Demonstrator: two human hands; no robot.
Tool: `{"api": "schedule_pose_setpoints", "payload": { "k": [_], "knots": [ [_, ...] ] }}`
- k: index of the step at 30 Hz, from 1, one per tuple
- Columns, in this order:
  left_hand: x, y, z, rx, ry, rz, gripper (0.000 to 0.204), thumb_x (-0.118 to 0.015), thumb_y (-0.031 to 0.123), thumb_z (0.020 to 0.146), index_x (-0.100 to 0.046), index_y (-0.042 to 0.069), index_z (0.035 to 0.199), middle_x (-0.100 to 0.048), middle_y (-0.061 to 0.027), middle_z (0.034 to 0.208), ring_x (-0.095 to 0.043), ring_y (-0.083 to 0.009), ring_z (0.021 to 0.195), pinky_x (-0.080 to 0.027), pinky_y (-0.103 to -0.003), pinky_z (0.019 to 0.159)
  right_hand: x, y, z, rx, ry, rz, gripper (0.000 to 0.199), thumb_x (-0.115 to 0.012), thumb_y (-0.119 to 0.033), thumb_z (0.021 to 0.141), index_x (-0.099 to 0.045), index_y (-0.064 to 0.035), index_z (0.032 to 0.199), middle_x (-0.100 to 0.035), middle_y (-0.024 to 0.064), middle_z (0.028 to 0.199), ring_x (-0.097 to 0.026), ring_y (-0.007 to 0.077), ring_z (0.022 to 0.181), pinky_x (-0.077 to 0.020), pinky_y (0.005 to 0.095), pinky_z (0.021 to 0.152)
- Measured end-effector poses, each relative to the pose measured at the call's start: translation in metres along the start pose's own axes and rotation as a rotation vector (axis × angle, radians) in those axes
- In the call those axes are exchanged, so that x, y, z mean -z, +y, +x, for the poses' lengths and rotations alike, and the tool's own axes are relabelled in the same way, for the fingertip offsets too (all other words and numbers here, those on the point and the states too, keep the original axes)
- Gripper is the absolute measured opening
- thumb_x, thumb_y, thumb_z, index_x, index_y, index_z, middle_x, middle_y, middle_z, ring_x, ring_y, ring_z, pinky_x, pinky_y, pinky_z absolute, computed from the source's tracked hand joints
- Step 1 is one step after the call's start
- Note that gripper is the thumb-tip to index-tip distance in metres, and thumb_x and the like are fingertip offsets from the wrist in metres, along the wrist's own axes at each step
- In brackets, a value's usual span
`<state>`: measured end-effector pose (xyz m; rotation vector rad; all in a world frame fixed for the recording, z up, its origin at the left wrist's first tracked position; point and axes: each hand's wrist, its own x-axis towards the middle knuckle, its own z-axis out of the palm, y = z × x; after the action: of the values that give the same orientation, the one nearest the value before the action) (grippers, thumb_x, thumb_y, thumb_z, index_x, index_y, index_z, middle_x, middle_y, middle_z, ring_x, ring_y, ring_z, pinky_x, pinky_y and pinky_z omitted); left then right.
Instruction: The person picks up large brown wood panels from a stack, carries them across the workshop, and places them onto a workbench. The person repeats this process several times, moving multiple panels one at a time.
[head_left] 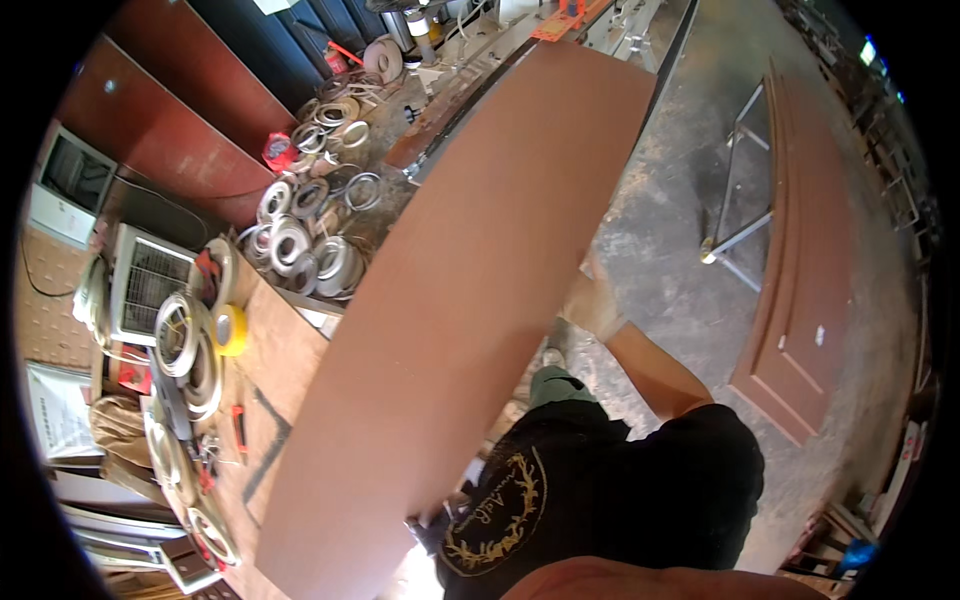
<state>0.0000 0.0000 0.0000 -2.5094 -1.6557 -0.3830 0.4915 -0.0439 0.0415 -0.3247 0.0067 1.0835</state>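
A long, smooth brown panel (450, 290) runs slantwise across the view, its far end over the bed of a machine and its near end by the workbench at lower left. My right hand (594, 303), in a pale glove, is closed at the panel's right edge; its fingertips are hidden by the board. Beside the near part of that same edge, against my black shirt, a small dark shape (432, 530) looks like my gloved left hand. Its fingers are too blurred and covered to read.
Rolls of edge banding (290, 245) lie heaped left of the panel. A wooden workbench (262, 345) carries yellow tape (230, 330) and a red-handled tool (239, 432). To the right, brown door panels (800, 290) lean on a metal stand (742, 235) on the concrete floor (665, 215).
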Motion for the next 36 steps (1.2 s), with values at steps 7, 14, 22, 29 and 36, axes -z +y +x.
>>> {"api": "schedule_pose_setpoints", "payload": {
  "k": [7,14,22,29,36],
  "knots": [
    [0.019,0.090,0.066,-0.385,0.112,-0.245,0.042,-0.051,0.035,0.083,-0.053,0.010,0.116,-0.053,-0.0154,0.117,-0.052,-0.0344,0.106,-0.042,-0.047,0.092,0.016,-0.050,0.025,0.209,0.436,-0.527,0.066,-0.059,-0.040,0.081,-0.033,-0.0106,0.134,-0.039,0.0097,0.135,-0.036,0.0276,0.125,-0.0269,0.0441,0.103],
    [0.018,0.214,0.123,-0.461,-0.115,-0.148,0.057,-0.057,0.021,0.071,-0.045,0.014,0.126,-0.043,-0.0178,0.129,-0.038,-0.0420,0.118,-0.025,-0.055,0.103,0.046,-0.195,0.070,0.759,0.738,-1.844,0.080,-0.063,-0.039,0.074,-0.026,-0.0033,0.135,-0.040,0.0194,0.131,-0.037,0.0346,0.120,-0.0280,0.0436,0.101],
    [0.003,0.256,0.170,-0.328,-0.177,-0.130,0.063,-0.057,-0.001,0.058,-0.055,0.015,0.119,-0.044,-0.0130,0.131,-0.040,-0.0372,0.120,-0.024,-0.052,0.105,0.075,-0.261,0.137,0.414,0.800,-2.411,0.089,-0.053,-0.057,0.074,-0.022,-0.0009,0.136,-0.036,0.0287,0.127,-0.031,0.0409,0.119,-0.0219,0.0503,0.101],
    [-0.021,0.276,0.190,-0.354,-0.204,-0.074,0.076,-0.062,-0.002,0.055,-0.048,0.018,0.127,-0.039,-0.0115,0.137,-0.036,-0.0345,0.126,-0.021,-0.048,0.108,0.081,-0.290,0.162,0.355,0.904,-2.514,0.091,-0.048,-0.062,0.076,-0.018,-0.0021,0.138,-0.027,0.0348,0.131,-0.023,0.0448,0.125,-0.0139,0.0526,0.104],
    [-0.019,0.295,0.200,-0.378,-0.208,-0.074,0.066,-0.058,0.002,0.060,-0.050,0.015,0.125,-0.043,-0.0144,0.133,-0.038,-0.0376,0.122,-0.024,-0.051,0.106,0.070,-0.304,0.161,0.393,0.869,-2.488,0.087,-0.052,-0.058,0.075,-0.024,-0.0024,0.136,-0.035,0.0340,0.125,-0.029,0.0443,0.120,-0.0192,0.0519,0.101]
  ]
}}
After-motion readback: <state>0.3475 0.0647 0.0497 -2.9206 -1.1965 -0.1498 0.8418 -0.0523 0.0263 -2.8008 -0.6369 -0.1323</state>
